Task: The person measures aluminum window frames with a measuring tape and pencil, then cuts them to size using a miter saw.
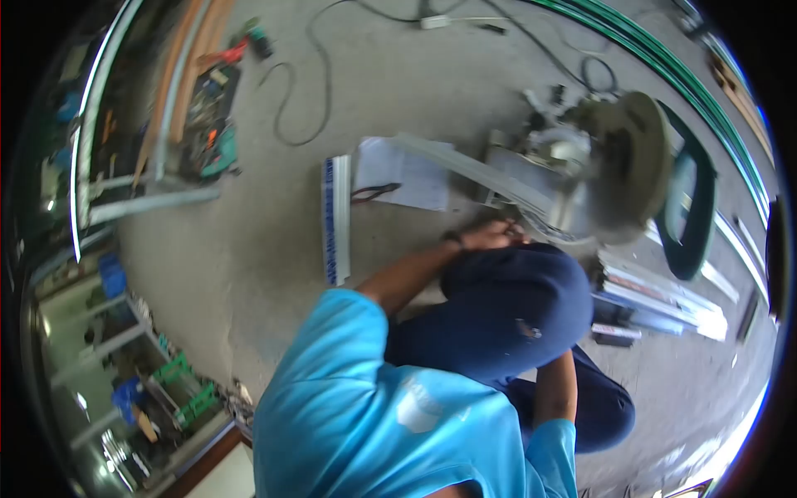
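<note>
My left hand (496, 235) is in front of the base of a miter saw (573, 166), just past my raised knee. Its fingers look curled together; blur hides what is in them, if anything. A pale metal profile (465, 166) lies slantwise onto the saw's base, its near end close above my left hand. My right forearm (556, 388) passes behind my bent leg, and the leg hides the right hand. Left of my hand, dark-handled pliers (375, 192) lie on white paper sheets (403, 178). A short profile with blue printed tape (335, 220) lies beside the sheets.
Cut metal profiles (656, 295) are stacked right of my knee. Long green-wrapped lengths (664, 62) run along the upper right. A black cable (326, 83) winds across the floor. Tools in a tray (212, 120) and a metal frame (154, 203) stand at left.
</note>
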Motion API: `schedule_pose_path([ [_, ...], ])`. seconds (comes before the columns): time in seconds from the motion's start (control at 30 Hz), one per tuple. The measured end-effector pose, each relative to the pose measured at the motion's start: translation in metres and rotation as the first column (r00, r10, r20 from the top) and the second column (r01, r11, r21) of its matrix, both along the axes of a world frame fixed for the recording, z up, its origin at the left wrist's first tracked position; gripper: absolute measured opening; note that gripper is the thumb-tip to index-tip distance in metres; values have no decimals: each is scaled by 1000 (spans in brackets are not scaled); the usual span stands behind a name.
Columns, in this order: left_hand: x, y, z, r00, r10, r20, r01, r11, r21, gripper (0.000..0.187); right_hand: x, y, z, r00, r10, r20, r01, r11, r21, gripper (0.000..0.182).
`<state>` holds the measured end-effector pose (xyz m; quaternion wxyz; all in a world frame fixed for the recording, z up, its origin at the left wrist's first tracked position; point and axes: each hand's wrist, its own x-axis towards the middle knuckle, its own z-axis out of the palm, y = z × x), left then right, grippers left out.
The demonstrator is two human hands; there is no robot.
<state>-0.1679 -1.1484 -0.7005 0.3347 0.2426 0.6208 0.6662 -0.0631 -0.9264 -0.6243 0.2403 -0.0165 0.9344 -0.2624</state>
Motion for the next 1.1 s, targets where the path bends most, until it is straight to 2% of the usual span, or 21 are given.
schedule_pose_path([
  [0.03, -8, 6, 35, 962, 45, 268, 24, 968, -251, 37, -2, 0, 1, 1000, 1, 6, -1, 1000, 2, 30],
  [0.07, -18, 5, 52, 924, 46, 380, 32, 980, -198, 49, -5, 1, 2, 1000, 2, 8, -2, 1000, 9, 30],
  [0.17, -22, -2, 52, 791, 219, 571, -164, 975, -146, 49, -11, 0, 1, 1000, 19, 15, -19, 1000, 16, 31],
  [0.3, -24, -16, 24, 906, 131, 402, -2, 953, -304, 51, -17, -1, -1, 999, 30, 26, -30, 999, 10, 32],
  [0.33, -16, -20, 17, 964, -11, -266, -96, 917, -386, 47, -16, -3, 0, 999, 24, 32, -24, 1000, 11, 33],
  [0.37, -7, -18, 8, 991, 118, -64, -133, 922, -365, 45, -17, 0, 0, 999, 19, 27, -20, 1000, 15, 33],
  [0.4, -2, -21, 22, 962, 232, 147, -169, 922, -347, 43, -18, 2, -1, 999, 24, 29, -25, 1000, 20, 33],
  [0.43, -1, -23, 31, 879, 321, 353, -202, 921, -334, 41, -16, 4, -3, 999, 24, 32, -25, 999, 23, 34],
  [0.53, 4, -30, 24, 870, 245, 427, -214, 969, -121, 38, -13, 8, 1, 999, 31, 40, -32, 999, 28, 35],
  [0.63, 4, -41, 35, 869, 154, 470, -143, 988, -61, 36, -13, 15, 7, 998, 38, 55, -40, 999, 32, 36],
  [0.67, 2, -42, 39, 899, 207, 386, -170, 977, -130, 33, -13, 14, 9, 998, 34, 52, -36, 999, 29, 37],
  [0.8, 1, -39, 58, 719, 342, 605, -294, 939, -181, 26, -8, 21, 11, 997, 27, 68, -29, 999, 27, 38],
  [0.9, -4, -49, 54, 860, 257, 441, -168, 959, -230, 27, -8, 28, 16, 997, 23, 76, -25, 999, 24, 39],
  [1.03, -33, -74, 70, 835, 208, 509, -74, 960, -271, 26, -7, 38, 24, 996, 10, 91, -12, 1000, 22, 41],
  [1.1, -65, -116, 62, 855, 310, 415, -177, 928, -329, 32, -7, 43, 29, 995, 6, 96, -8, 1000, 23, 42],
])
